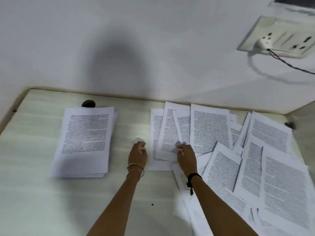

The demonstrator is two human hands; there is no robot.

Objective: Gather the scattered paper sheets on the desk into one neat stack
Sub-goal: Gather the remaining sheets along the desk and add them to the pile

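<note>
A neat stack of printed sheets (85,142) is lying on the left part of the pale wood-grain bench (34,201), its far edge just in front of a dark round cable hole (88,103); the scattered sheets (255,159) are spreading across the right part of the bench, overlapping one another at many angles and reaching from the wall to the near right corner; both bare forearms are reaching forward from the bottom edge. The left hand (137,155), wearing thin bangles (135,168) at the wrist, is hovering over bare bench between the stack and the loose pages, its fingers curled loosely inward; motion blur is hiding the fingertips, so whether it is pinching anything cannot be told. The right hand (186,158), with a black band (194,176) on its wrist, is resting on the nearest loose sheets at the left edge of the spread, fingers bent down onto the paper; the blur is leaving it unclear whether it is gripping a page or only pressing on it. On the white wall behind, a switch and socket panel (279,36) is holding a plug with a white cable (272,77) looping below it; a broad shadow is falling on the wall above the stack.
</note>
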